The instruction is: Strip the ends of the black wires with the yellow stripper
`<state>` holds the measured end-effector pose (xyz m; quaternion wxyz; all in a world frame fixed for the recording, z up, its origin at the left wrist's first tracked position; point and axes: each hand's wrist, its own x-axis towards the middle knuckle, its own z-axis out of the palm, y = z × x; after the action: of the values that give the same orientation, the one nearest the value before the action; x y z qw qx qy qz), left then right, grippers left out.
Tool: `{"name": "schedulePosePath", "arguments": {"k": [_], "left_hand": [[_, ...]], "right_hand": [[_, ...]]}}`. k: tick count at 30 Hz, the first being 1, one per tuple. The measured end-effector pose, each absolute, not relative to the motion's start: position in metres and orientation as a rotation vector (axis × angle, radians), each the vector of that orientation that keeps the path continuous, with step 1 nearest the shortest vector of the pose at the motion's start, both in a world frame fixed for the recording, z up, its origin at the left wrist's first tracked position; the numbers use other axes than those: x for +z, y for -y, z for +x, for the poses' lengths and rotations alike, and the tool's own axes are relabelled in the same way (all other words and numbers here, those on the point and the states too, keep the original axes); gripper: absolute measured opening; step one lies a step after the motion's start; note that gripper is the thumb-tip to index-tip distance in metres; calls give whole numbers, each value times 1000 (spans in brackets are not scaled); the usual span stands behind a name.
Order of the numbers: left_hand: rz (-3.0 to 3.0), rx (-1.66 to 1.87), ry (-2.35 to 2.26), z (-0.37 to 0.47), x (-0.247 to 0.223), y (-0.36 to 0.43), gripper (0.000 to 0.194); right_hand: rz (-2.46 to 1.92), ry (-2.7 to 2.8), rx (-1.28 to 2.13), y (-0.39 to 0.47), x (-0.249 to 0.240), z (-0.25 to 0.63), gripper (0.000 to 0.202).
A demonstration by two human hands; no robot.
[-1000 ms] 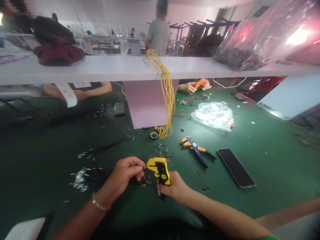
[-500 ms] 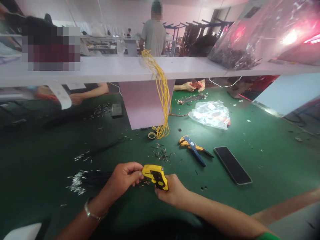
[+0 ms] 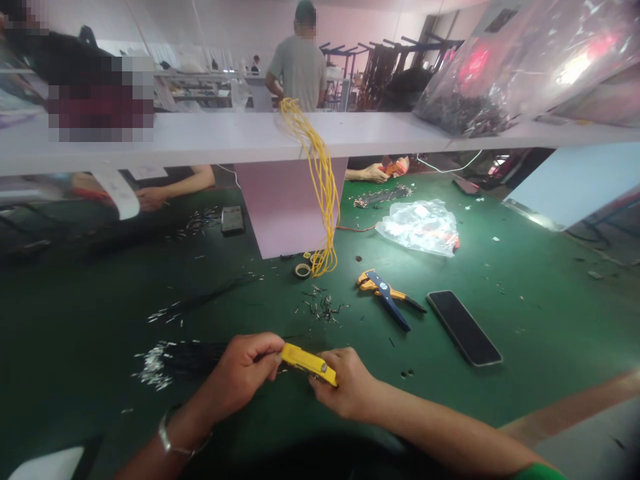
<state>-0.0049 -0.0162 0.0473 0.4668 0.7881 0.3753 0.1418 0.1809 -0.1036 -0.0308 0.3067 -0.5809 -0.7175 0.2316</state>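
Observation:
My right hand (image 3: pixel 350 383) is wrapped around a yellow-and-black wire stripper (image 3: pixel 307 363), which is turned so its yellow top edge faces up. Close against the tool's nose, my left hand (image 3: pixel 253 363) is closed in a pinch on a thin black wire, mostly hidden by the fingers. Under and left of that hand lies a bundle of black wires (image 3: pixel 193 358) with shiny metal ends. Small dark wire scraps (image 3: pixel 325 308) are scattered beyond the tool. A second wire stripper (image 3: pixel 385 297), blue and orange, rests on the green table (image 3: pixel 450 420).
A phone (image 3: pixel 464 327) lies at the right. Yellow wires (image 3: pixel 325 193) hang from the white shelf (image 3: pixel 200 137) past a tape roll (image 3: pixel 303 271). Farther back are a clear plastic bag (image 3: pixel 420 227) and a co-worker's hands (image 3: pixel 377 173) with a red tool.
The yellow wire stripper has rolled from showing its side to showing its top edge. My left hand has shifted slightly left and down, still at the tool's nose.

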Motion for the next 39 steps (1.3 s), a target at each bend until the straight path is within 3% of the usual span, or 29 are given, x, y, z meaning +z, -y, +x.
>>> {"name": "schedulePosePath", "arguments": {"k": [8, 20, 39], "left_hand": [[1798, 303, -965, -4, 45, 17, 20], [1596, 300, -1061, -1, 42, 16, 19], [1666, 333, -1047, 2, 40, 16, 22]], "right_hand": [[-1507, 1848, 960, 104, -5, 186, 2], [-1303, 1661, 1462, 98, -6, 200, 36], [-1184, 1334, 1668, 90, -10, 198, 21]]}}
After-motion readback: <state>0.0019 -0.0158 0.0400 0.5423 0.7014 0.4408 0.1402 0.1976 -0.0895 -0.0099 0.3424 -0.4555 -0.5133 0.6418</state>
